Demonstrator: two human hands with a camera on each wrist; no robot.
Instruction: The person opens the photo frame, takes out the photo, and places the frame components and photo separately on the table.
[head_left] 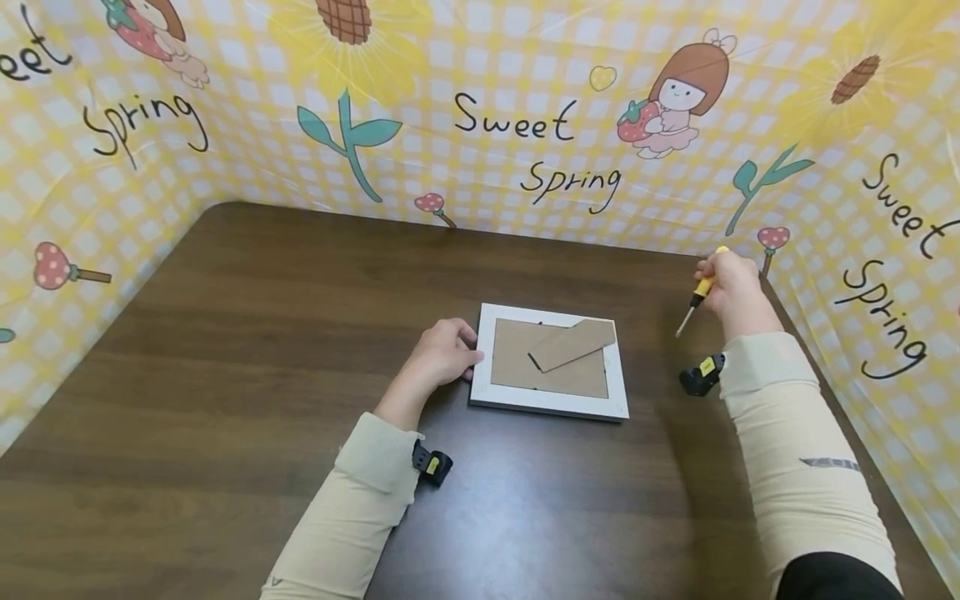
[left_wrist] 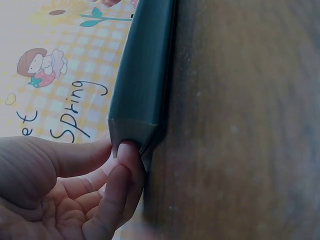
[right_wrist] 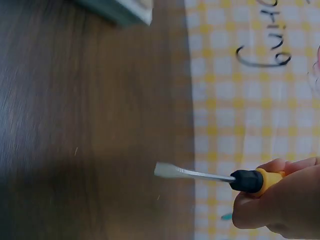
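Note:
A white picture frame [head_left: 486, 337] lies face down on the table, its brown backing board [head_left: 510, 350] and slanted stand flap [head_left: 573, 344] uppermost. My left hand [head_left: 444, 353] holds the frame's left edge, thumb at the upper rim and fingers against the side. Up close in the left wrist view, the left hand [left_wrist: 75, 185] pinches the frame [left_wrist: 142, 75] near a corner. Off to the right, my right hand [head_left: 731, 287] grips a screwdriver [head_left: 703, 287] by its yellow and black handle. The screwdriver's flat tip [right_wrist: 167, 170] points away from the hand, apart from the frame.
The dark wooden table [head_left: 262, 350] is bounded at the back and sides by a yellow checked cloth [head_left: 495, 175] with printed flowers and words. Each wrist carries a small black camera, one at the left cuff [head_left: 432, 464] and one at the right [head_left: 702, 377].

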